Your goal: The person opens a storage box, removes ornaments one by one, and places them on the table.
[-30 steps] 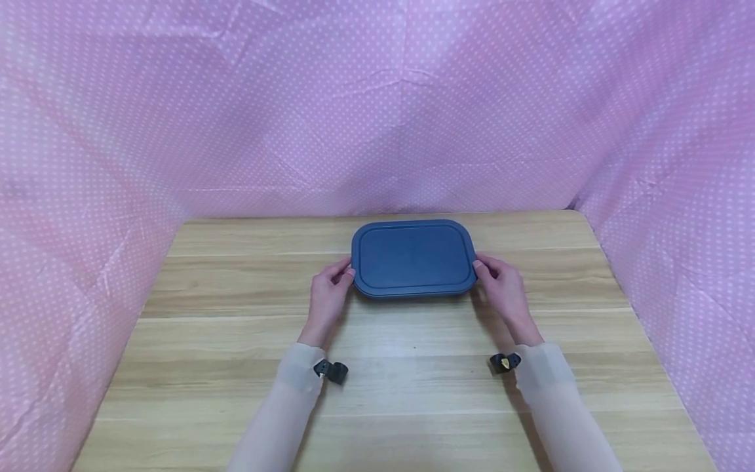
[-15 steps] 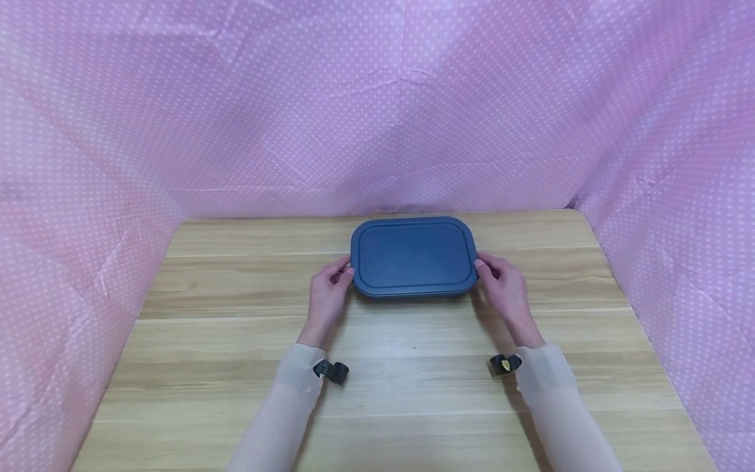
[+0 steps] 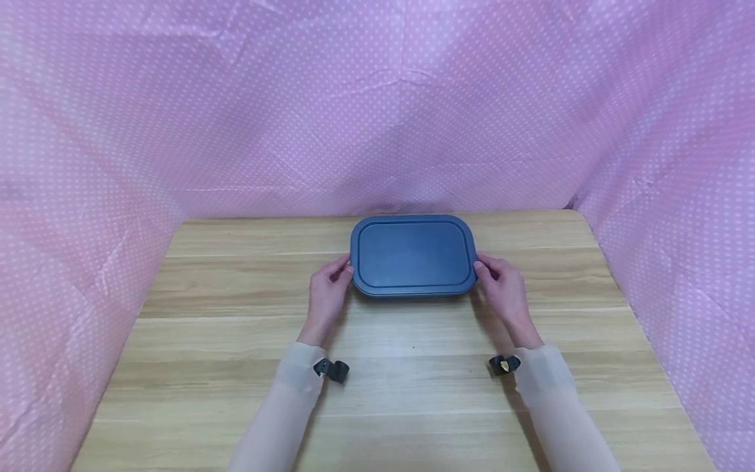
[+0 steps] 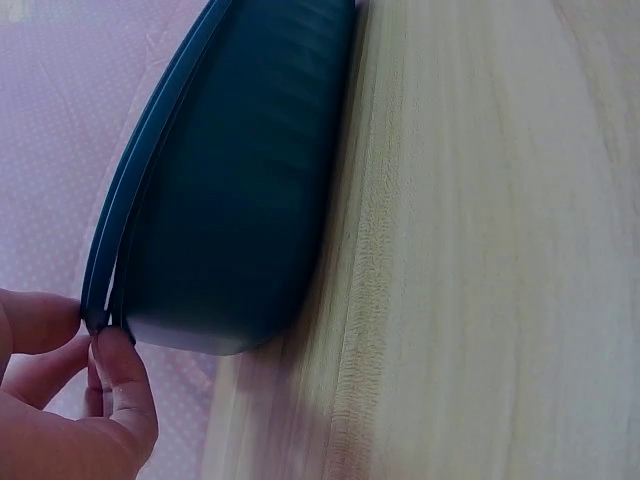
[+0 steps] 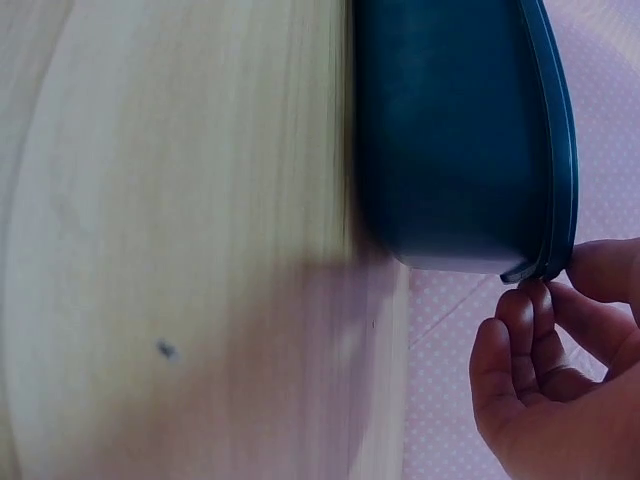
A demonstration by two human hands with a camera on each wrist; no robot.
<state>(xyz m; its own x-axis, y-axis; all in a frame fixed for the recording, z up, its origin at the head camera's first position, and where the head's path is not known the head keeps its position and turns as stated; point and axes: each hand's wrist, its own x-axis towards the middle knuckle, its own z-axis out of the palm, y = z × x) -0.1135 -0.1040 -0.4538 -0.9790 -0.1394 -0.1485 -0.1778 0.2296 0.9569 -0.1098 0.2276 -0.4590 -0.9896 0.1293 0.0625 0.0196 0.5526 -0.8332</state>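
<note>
A dark blue rectangular box with rounded corners and a fitted lid (image 3: 415, 254) stands near the far edge of the table. The left hand (image 3: 326, 295) pinches the rim at its left side between thumb and fingers. At its right side the right hand (image 3: 504, 293) pinches the lid's edge. In the left wrist view a thin gap shows between lid (image 4: 140, 160) and box body (image 4: 230, 190), beside the left hand's (image 4: 80, 400) fingertips. The right wrist view shows the right hand (image 5: 570, 380) with thumb and fingers at the corner of the rim (image 5: 560, 150).
The wooden table (image 3: 413, 387) extends around the box, with its far edge just behind it. Pink dotted cloth (image 3: 283, 118) hangs behind and on both sides. A black wrist strap piece (image 3: 337, 371) sits at the left cuff, another (image 3: 501, 364) at the right.
The lid's far edge appears slightly farther back and higher in the head view than a second ago. Both hands stay in nearly the same place at its sides.
</note>
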